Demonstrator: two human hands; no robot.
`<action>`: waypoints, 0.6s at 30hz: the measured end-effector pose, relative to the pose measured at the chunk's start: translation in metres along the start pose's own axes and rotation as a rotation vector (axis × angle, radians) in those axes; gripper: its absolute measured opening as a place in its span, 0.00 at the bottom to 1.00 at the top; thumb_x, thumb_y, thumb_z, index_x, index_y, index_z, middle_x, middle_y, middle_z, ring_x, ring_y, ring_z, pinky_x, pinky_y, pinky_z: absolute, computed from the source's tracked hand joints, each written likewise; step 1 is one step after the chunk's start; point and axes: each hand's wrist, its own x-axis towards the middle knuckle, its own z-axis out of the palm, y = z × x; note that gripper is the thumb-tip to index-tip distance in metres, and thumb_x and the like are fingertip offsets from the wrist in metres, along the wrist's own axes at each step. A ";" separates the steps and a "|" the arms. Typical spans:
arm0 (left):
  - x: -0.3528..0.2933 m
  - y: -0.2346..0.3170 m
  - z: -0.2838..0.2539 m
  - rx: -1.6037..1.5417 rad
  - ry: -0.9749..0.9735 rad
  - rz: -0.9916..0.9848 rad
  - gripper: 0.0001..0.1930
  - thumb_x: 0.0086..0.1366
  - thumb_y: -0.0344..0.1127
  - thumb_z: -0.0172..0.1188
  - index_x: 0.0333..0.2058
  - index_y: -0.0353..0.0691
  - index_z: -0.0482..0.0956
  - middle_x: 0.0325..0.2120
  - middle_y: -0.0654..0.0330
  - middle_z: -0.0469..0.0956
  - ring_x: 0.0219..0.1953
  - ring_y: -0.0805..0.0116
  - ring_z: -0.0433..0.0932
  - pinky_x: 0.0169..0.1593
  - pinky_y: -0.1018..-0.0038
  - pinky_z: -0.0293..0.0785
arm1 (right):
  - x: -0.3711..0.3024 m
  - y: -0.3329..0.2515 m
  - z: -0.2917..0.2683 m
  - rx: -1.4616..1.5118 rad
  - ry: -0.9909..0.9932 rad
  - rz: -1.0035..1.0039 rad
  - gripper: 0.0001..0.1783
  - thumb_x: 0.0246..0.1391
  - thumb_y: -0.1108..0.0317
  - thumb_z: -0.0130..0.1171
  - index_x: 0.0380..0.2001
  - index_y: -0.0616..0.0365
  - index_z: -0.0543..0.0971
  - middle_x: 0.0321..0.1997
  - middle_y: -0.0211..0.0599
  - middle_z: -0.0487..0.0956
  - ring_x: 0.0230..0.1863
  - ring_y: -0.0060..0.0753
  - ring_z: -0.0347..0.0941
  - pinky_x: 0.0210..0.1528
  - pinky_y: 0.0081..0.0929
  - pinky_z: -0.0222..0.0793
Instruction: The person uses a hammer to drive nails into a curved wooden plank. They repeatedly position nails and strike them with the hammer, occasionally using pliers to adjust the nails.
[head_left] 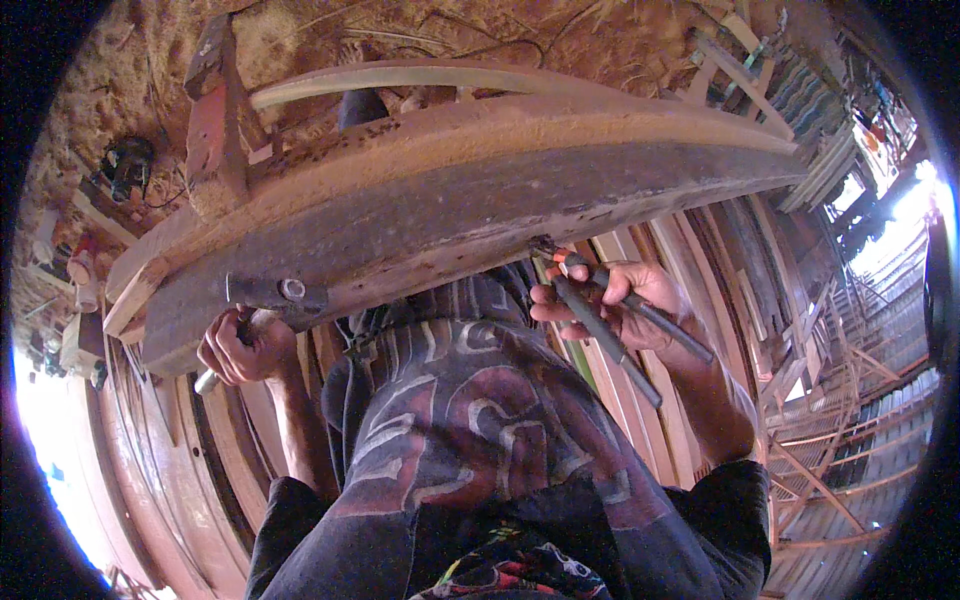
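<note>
My left hand is closed around the pale handle of a hammer. Its dark metal head lies against the near left part of a thick, dark wooden beam. In my right hand is a pair of pincers with long grey handles and orange near the jaws. The handles stand somewhat apart, with my fingers around and between them. The jaws are at the beam's near edge, right of the middle; I cannot tell whether they grip anything there.
A lighter board runs along the beam's far side, with an upright wooden post at the left. Behind it are a curved strip of wood and sawdust-covered ground. Long planks stand on the right. A dark power tool lies far left.
</note>
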 end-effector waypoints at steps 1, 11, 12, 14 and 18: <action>0.001 -0.002 0.000 -0.004 -0.001 0.016 0.04 0.52 0.32 0.58 0.21 0.43 0.73 0.21 0.62 0.78 0.25 0.59 0.74 0.31 0.65 0.69 | 0.002 -0.002 0.001 0.014 -0.014 0.001 0.20 0.41 0.81 0.44 0.42 0.69 0.70 0.62 0.68 0.63 0.68 0.75 0.54 0.61 0.66 0.68; -0.002 -0.010 0.000 -0.012 -0.034 0.016 0.04 0.51 0.34 0.57 0.23 0.42 0.75 0.21 0.61 0.78 0.25 0.59 0.75 0.31 0.65 0.69 | 0.008 -0.012 -0.003 -0.120 0.006 -0.054 0.20 0.38 0.79 0.48 0.40 0.70 0.71 0.57 0.65 0.67 0.61 0.61 0.66 0.53 0.50 0.79; 0.002 -0.009 0.000 -0.022 -0.038 0.022 0.04 0.51 0.34 0.57 0.23 0.42 0.75 0.21 0.61 0.78 0.25 0.59 0.75 0.31 0.65 0.69 | 0.008 -0.010 -0.004 -0.115 0.010 -0.052 0.20 0.38 0.79 0.49 0.40 0.70 0.72 0.56 0.64 0.67 0.58 0.58 0.69 0.50 0.47 0.79; 0.004 -0.009 0.002 -0.038 -0.035 0.028 0.03 0.51 0.33 0.58 0.24 0.42 0.75 0.21 0.61 0.78 0.25 0.59 0.75 0.32 0.65 0.69 | 0.008 -0.007 -0.002 -0.091 0.018 -0.061 0.20 0.38 0.79 0.49 0.40 0.70 0.72 0.54 0.61 0.68 0.52 0.50 0.72 0.47 0.43 0.79; -0.006 -0.010 0.001 -0.019 -0.023 -0.007 0.03 0.49 0.32 0.59 0.23 0.43 0.75 0.22 0.61 0.79 0.25 0.60 0.75 0.33 0.65 0.69 | 0.011 -0.003 0.005 -0.056 0.051 -0.059 0.20 0.40 0.79 0.49 0.42 0.70 0.73 0.53 0.57 0.69 0.43 0.40 0.70 0.42 0.37 0.76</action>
